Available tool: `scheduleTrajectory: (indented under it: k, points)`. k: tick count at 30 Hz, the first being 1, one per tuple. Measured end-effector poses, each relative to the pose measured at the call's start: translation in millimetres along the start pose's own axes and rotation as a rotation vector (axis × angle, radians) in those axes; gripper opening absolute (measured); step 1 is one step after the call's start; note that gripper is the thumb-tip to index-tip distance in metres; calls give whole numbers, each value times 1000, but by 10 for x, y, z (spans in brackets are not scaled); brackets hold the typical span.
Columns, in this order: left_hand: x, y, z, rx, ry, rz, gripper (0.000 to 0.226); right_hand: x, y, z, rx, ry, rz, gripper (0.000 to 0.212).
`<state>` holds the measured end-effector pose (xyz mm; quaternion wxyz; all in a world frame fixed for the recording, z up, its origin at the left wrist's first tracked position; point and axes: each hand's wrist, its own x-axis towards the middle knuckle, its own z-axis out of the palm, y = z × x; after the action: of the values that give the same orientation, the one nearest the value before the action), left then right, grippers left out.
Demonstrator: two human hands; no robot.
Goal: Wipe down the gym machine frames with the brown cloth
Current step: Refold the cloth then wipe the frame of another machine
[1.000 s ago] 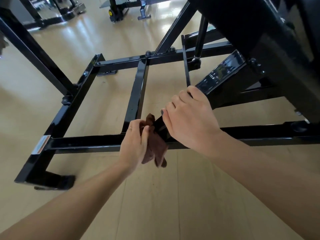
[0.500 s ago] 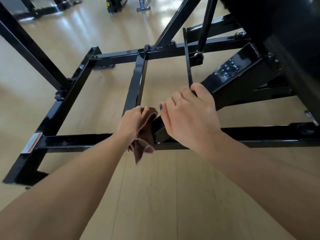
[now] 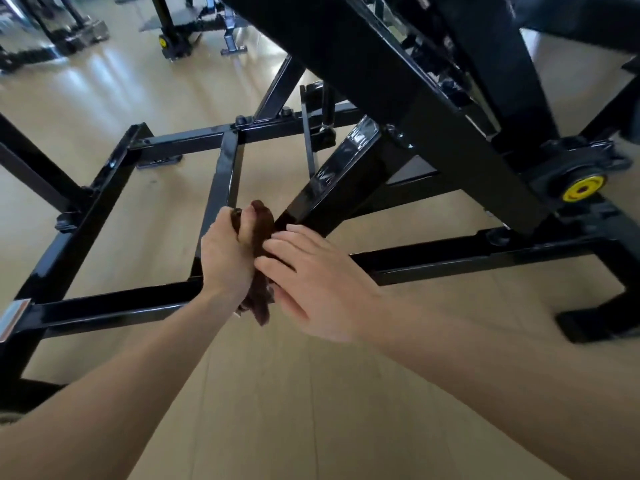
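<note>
The black gym machine frame lies low over the wooden floor, with a slanted black beam rising to the upper right. My left hand grips the bunched brown cloth at the foot of that beam, where it meets the near crossbar. Part of the cloth hangs below the hand. My right hand is beside it with fingers nearly straight, its fingertips touching the cloth.
A yellow-capped pivot sits on the frame at the right. The machine's thick upper arm crosses overhead. Other black machines stand at the back. Bare wooden floor lies in front of me.
My right hand has let go of the slanted beam and dropped toward the cloth, fingers straightened. My left hand has stayed at the beam's foot with the cloth. The view has tilted up and right.
</note>
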<state>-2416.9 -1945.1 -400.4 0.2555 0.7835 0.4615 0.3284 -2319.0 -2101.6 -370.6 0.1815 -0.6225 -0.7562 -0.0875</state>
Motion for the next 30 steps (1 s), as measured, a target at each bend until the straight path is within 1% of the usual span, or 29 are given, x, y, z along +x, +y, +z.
scheduleTrajectory:
  k: [1,2,4,5,6,7,8,9,10,12,15,17,18,19,20,22,23,24,25,26,27,28,29,30]
  points:
    - [-46,151,-40,-30,2,58,35,-119,-11,-24,128,45,42,32]
    - [-100,310,-85,-54,3,123,32,-224,-14,-67,250,99,136,30]
    - [-228,588,-160,-116,0,210,29,-389,1,-195,478,189,407,30]
    - [-306,686,-177,-171,-3,212,29,-451,8,-250,603,203,534,35]
    - [-386,759,-176,-225,-6,192,29,-506,13,-303,737,197,636,42]
    - [-471,817,-162,-269,-16,166,29,-550,11,-343,874,178,698,50]
    - [-561,862,-137,-313,-45,141,29,-583,0,-361,1005,159,719,55]
    - [-660,892,-92,-377,-94,110,27,-598,-23,-369,1131,146,717,54]
    - [-759,919,-33,-468,-158,67,26,-602,-54,-360,1242,149,718,50]
    - [-931,964,87,-606,-248,-46,27,-596,-128,-307,1375,227,791,38]
    - [-1043,979,217,-561,-337,-172,34,-632,-156,-219,1504,387,939,28]
    - [-1042,997,224,-613,-491,-287,39,-698,-76,-200,1574,434,1044,23]
    - [-1032,1016,191,-641,-573,-325,40,-737,-2,-196,1578,445,1105,22]
    - [-1017,1019,147,-599,-612,-291,39,-776,78,-194,1565,443,1158,21]
    - [-995,1011,99,-469,-620,-155,38,-814,157,-191,1542,430,1196,20]
    - [-932,973,-19,-166,-489,168,35,-876,297,-196,1458,422,1263,19]
    - [-894,962,-92,-101,-400,291,29,-902,365,-204,1392,430,1296,16]
    - [-843,969,-172,-106,-314,357,21,-922,434,-219,1305,445,1320,11]
    - [-772,954,-229,-125,-224,387,13,-941,514,-227,1180,463,1327,9]
    - [-678,929,-264,-129,-132,398,12,-971,615,-210,991,468,1309,8]
    - [-566,903,-269,-103,-57,401,22,-1005,733,-178,758,443,1266,14]
    - [-460,871,-253,-56,-33,398,37,-1038,849,-141,529,388,1213,24]
    - [-366,831,-207,-1,-60,377,53,-1060,949,-106,346,320,1160,34]
    - [-303,793,-142,46,-126,335,66,-1069,1027,-67,229,246,1118,41]
